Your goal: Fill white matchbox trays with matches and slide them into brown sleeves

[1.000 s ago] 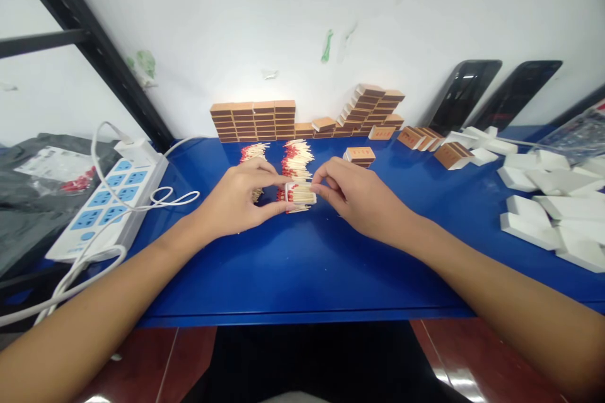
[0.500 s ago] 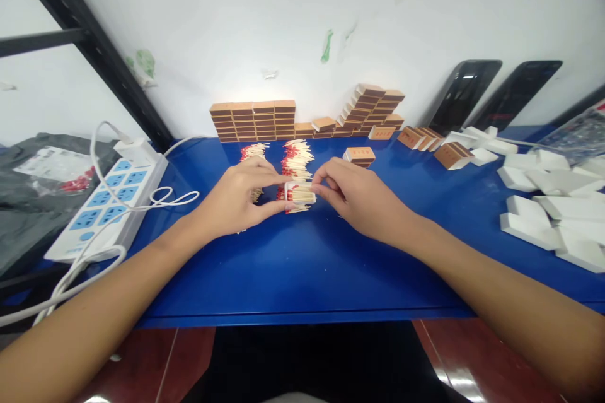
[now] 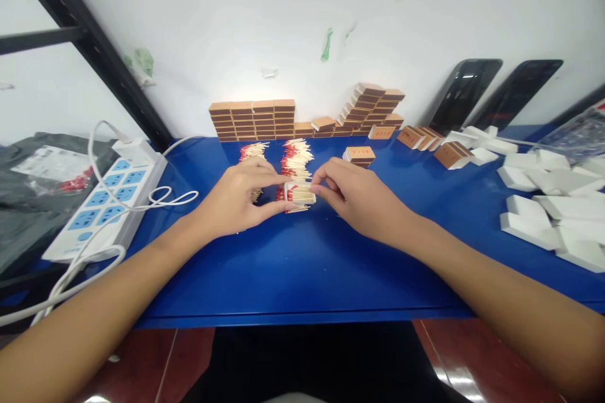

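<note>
My left hand (image 3: 241, 195) has its thumb and forefinger spread just as far as the width of the white tray (image 3: 307, 203), the thumb on its near side and the finger on its far side, so I have it clamped by its left half. In my right hand (image 3: 359, 198) thumb and forefinger come nearly together at the tray's right end; I cannot tell whether a match is caught between them. The tray is open on top and lined with matches (image 3: 300, 193), red heads to the left. It sits at the near end of a long pile of loose matches (image 3: 297, 160), about midway between the front and back edges of the blue counter (image 3: 283, 274). A second pile (image 3: 254, 151) is partly hidden behind my left hand. Just beyond my right hand is a small stack of matchboxes (image 3: 359, 156). Along the back edge a block of boxes (image 3: 253, 120) and a stepped stack (image 3: 371, 103) stand against the wall (image 3: 236, 18). Toward the back right corner are brown boxes (image 3: 452, 155) and two dark panels (image 3: 466, 91) leaning back; white pieces (image 3: 529, 223) lie heaped toward the right edge. At the left edge I see a power strip (image 3: 106, 201) and looped white cable (image 3: 172, 201).
</note>
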### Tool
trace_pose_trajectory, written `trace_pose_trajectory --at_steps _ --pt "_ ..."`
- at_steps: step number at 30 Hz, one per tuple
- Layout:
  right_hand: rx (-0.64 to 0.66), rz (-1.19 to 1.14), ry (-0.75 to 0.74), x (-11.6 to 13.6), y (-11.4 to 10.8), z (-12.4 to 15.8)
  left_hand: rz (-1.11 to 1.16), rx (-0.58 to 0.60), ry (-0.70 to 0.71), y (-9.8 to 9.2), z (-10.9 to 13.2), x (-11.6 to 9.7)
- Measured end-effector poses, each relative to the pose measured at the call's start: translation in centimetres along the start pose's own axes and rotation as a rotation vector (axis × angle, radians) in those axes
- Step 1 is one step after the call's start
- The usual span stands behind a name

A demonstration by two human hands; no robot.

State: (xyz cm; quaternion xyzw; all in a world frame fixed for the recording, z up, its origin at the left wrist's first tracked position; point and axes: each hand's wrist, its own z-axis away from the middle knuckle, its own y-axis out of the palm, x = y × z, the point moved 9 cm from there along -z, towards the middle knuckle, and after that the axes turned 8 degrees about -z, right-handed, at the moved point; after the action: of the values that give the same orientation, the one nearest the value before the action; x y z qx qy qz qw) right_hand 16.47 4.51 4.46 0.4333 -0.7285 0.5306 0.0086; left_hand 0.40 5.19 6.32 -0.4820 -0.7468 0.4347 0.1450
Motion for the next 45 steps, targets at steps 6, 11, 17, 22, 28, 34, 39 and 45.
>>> trace_pose_trajectory --at_steps 6,11,17,22,28,34,39,45 --pt "0.006 0.032 -0.013 0.2 0.2 0.0 0.0 0.008 0.009 0.2 -0.1 -0.3" --pt "0.012 0.048 -0.016 0.4 0.6 0.1 0.003 0.009 0.008 0.2 0.0 -0.4" --pt "-0.023 0.01 -0.061 0.8 0.5 0.1 -0.004 0.016 -0.009 0.3 0.0 -0.2" --pt "-0.086 -0.02 -0.081 1.2 -0.3 0.2 -0.117 -0.066 -0.077 -0.6 0.0 1.1" --pt "0.14 -0.062 -0.049 1.3 2.0 0.3 -0.191 -0.091 -0.108 -0.9 0.1 1.9" --pt "0.199 -0.052 -0.014 0.9 2.7 0.5 -0.189 -0.088 -0.09 -0.9 0.1 1.4" --pt "0.198 -0.064 -0.007 0.9 2.7 0.5 -0.168 -0.096 -0.069 -0.9 0.1 1.2" --pt "0.207 -0.079 -0.026 0.9 2.9 0.5 -0.173 -0.09 -0.07 -0.8 0.1 1.2"
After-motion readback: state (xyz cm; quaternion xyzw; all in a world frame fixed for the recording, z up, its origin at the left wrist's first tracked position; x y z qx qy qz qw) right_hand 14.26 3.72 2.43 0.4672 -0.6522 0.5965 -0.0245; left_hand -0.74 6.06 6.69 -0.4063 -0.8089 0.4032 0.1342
